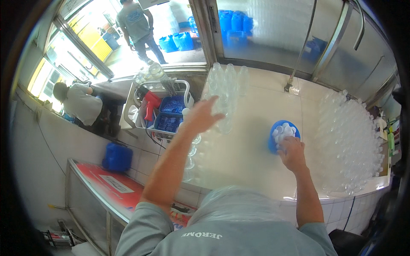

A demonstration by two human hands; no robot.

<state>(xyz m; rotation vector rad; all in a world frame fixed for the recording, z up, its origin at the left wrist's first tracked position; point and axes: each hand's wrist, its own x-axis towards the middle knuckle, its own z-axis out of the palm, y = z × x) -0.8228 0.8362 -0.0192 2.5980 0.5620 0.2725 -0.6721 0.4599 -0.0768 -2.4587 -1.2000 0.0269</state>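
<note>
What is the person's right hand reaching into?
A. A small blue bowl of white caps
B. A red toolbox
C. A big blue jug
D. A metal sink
A: the right hand rests at the edge of the blue bowl filled with white caps on the white counter.

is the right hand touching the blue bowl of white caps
Touching. In the head view the right hand lies over the near rim of the blue bowl, fingers among the white caps, with no gap visible.
</note>
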